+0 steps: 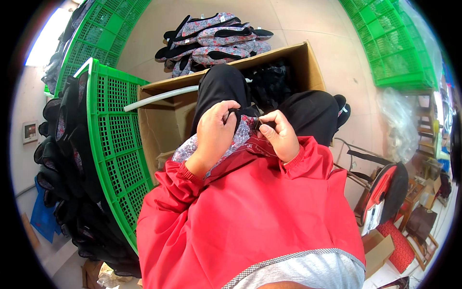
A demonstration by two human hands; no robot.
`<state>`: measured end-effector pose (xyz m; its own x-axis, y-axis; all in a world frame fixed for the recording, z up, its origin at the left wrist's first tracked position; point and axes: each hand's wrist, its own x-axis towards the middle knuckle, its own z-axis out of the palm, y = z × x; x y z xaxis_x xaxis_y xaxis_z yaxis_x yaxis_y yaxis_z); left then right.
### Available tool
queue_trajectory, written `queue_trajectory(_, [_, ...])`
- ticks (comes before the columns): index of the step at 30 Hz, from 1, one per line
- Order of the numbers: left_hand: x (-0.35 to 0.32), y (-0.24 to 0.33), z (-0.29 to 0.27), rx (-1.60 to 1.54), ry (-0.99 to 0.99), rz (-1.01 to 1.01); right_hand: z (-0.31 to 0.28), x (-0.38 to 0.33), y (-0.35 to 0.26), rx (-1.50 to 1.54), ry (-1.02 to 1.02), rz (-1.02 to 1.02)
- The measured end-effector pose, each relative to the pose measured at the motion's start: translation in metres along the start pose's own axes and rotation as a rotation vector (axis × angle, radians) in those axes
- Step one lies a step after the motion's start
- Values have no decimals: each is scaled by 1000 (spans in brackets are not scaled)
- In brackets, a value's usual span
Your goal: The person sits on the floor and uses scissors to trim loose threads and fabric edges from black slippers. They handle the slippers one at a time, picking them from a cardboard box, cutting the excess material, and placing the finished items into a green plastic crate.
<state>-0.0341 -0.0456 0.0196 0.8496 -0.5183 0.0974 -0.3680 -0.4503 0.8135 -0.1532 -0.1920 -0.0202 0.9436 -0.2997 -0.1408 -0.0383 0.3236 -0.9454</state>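
A floral grey-and-red fabric piece with black edging (239, 137) lies across my lap, perhaps a shoe upper. Its black edge is gripped by my left hand (215, 131), the fingers curled over it. Close to its right side, my right hand (280, 136) pinches thumb against forefinger on a small dark bit at the edge; what exactly it is I cannot make out. Beyond my knees stands an open cardboard box (161, 137) with black pieces (269, 82) inside. A pale tube (161, 97) rests across the box. Part of the fabric is hidden under my hands and red sleeves.
Similar floral-and-black pieces (219, 43) are heaped on the floor ahead. A green crate (120, 159) stands close at my left, with black pieces (67, 159) stacked beyond it. Another green crate (394, 48) is far right. A red-and-black round item (380, 192) sits at right.
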Motion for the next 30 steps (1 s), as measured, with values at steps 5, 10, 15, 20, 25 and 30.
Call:
queue_trajectory(5, [-1, -8, 4, 18, -39, 45, 15, -11, 13, -349, 75, -191])
queue_trajectory(10, [-4, -11, 11, -27, 30, -12, 29, -16, 22, -346, 151, -203])
queue_trajectory(15, [-4, -13, 14, -20, 64, -12, 35, -23, 25, -458, 178, -153])
queue_trajectory(20, [-5, -14, 17, 7, 115, 56, 38, -23, 25, -481, 175, -74])
queue_trajectory(25, [-5, -12, 16, 61, 53, 23, 37, -21, 31, -391, 174, 10])
queue_trajectory(30, [-2, -3, 2, 10, -5, 9, 30, -25, 38, -72, 117, 22])
